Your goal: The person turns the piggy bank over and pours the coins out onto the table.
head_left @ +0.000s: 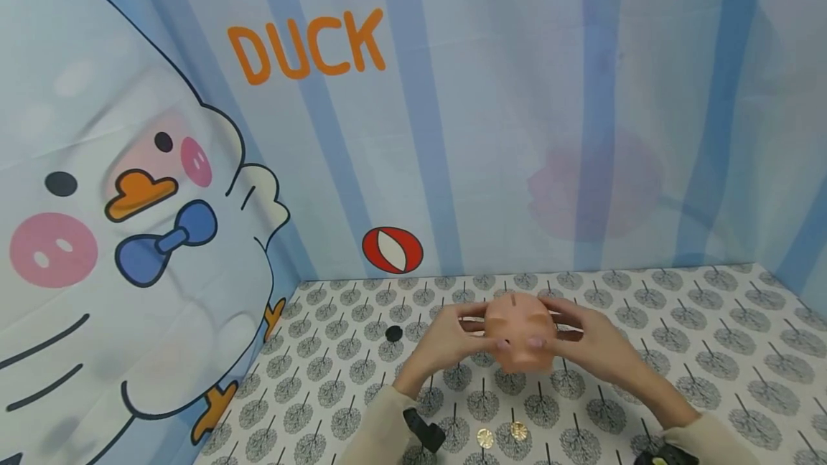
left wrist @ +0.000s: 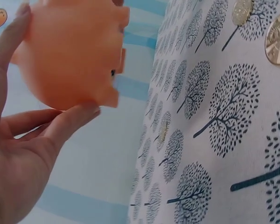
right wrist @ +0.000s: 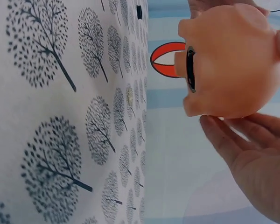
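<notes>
An orange-pink piggy bank (head_left: 519,325) is lifted above the patterned tablecloth, its snout toward me and its coin slot on top. My left hand (head_left: 446,339) grips it from the left side, thumb on the front and fingers behind. From the other side my right hand (head_left: 597,341) holds it the same way. A dark opening (right wrist: 191,70) shows in its underside, between the stubby feet, in the right wrist view. On the cloth to the left lies a small round black plug (head_left: 393,334). Two gold coins, a left one (head_left: 485,438) and a right one (head_left: 519,430), lie nearer to me.
The tablecloth (head_left: 304,372) has a tree print and reaches back to a striped blue curtain (head_left: 504,128). A duck-print curtain (head_left: 194,293) borders the left side. Another gold coin (left wrist: 164,131) lies on the cloth below the piggy bank. A black wrist strap (head_left: 423,430) sits on the left sleeve.
</notes>
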`<state>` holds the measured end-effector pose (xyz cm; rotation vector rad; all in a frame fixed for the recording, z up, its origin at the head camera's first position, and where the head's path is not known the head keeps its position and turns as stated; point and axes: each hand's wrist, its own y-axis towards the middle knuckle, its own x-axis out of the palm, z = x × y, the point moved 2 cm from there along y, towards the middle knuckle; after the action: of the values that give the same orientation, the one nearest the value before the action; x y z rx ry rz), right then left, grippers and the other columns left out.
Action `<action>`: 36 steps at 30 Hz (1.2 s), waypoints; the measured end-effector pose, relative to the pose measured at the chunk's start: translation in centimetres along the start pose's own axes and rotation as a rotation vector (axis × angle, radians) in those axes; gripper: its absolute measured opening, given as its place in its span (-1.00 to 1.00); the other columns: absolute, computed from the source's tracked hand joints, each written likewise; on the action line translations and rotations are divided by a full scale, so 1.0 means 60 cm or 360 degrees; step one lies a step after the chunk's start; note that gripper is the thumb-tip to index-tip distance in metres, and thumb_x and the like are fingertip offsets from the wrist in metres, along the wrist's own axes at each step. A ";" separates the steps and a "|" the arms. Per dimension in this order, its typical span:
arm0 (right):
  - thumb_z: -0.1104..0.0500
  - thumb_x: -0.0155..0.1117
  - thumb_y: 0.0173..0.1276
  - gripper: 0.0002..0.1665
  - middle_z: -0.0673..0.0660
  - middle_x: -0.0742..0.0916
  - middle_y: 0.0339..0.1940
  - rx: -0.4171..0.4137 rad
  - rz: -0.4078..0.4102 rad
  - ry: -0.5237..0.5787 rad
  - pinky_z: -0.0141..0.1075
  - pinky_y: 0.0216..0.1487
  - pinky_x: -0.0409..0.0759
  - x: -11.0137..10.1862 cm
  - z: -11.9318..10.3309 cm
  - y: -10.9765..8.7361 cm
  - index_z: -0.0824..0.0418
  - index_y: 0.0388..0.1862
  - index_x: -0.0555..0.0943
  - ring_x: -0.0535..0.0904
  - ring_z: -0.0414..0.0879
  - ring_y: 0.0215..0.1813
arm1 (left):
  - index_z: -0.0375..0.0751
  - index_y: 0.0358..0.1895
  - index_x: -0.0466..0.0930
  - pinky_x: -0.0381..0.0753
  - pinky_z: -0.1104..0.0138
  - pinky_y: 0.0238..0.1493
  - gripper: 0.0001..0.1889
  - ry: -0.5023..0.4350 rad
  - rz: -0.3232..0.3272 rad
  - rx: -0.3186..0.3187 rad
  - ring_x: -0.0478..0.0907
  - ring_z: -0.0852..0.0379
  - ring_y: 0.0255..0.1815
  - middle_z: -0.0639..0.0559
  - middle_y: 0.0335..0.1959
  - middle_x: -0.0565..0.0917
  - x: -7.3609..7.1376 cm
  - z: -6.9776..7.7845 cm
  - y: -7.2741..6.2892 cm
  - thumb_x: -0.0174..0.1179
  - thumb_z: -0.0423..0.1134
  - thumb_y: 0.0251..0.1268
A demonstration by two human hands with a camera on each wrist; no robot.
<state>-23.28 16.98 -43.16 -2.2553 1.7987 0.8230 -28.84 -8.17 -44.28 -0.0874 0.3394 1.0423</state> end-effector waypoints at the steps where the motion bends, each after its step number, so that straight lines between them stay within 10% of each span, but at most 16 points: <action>1: -0.04 0.51 0.39 0.01 0.46 0.47 0.55 -0.0038 -0.0001 -0.0005 0.08 0.22 0.78 -0.001 -0.001 -0.001 0.27 0.66 0.28 0.59 0.45 0.38 | -0.07 0.44 0.56 0.82 0.32 0.11 -0.28 -0.0011 -0.0004 0.0021 0.73 -0.08 0.27 -0.14 0.35 0.67 0.000 0.003 -0.002 0.59 -0.19 0.17; 12: -0.05 0.76 0.02 0.29 0.24 0.49 0.60 -0.0509 0.0162 -0.0307 -0.03 0.35 0.68 -0.007 -0.004 0.000 0.01 0.69 0.27 0.57 0.27 0.45 | 0.00 0.54 0.37 0.60 0.41 0.41 0.01 0.0416 0.0153 0.0737 0.49 -0.02 0.51 -0.04 0.44 0.49 0.011 0.017 -0.016 0.71 -0.30 -0.06; 19: -0.11 0.76 -0.01 0.28 0.20 0.54 0.58 -0.0496 0.0164 -0.0355 -0.27 0.37 0.68 -0.004 0.002 -0.005 0.05 0.66 0.33 0.50 -0.26 0.49 | -0.17 0.52 0.37 0.59 0.44 0.40 0.03 0.0461 0.0131 0.0707 0.48 -0.09 0.51 -0.14 0.39 0.48 0.017 0.007 -0.019 0.73 -0.32 -0.12; 26: -0.13 0.76 -0.04 0.31 0.22 0.52 0.59 -0.0505 0.0149 -0.0312 -0.10 0.36 0.67 -0.009 0.000 0.000 0.11 0.67 0.31 0.58 0.23 0.45 | -0.06 0.53 0.39 0.61 0.44 0.38 0.04 0.0473 0.0145 0.0699 0.54 -0.02 0.45 -0.05 0.37 0.51 0.015 0.014 -0.015 0.74 -0.25 -0.13; 36: -0.10 0.69 0.15 0.10 0.32 0.59 0.49 -0.0301 0.0153 -0.0274 0.09 0.20 0.78 -0.008 0.004 -0.006 0.16 0.60 0.39 0.73 0.25 0.26 | -0.01 0.55 0.42 0.70 0.38 0.31 -0.08 0.0360 0.0111 0.0518 0.67 0.04 0.36 -0.07 0.41 0.63 0.011 0.011 -0.016 0.66 -0.11 0.07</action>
<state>-23.10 17.56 -43.21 -2.1396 1.8307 1.2127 -27.58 -7.95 -43.93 0.1009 0.7173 1.0358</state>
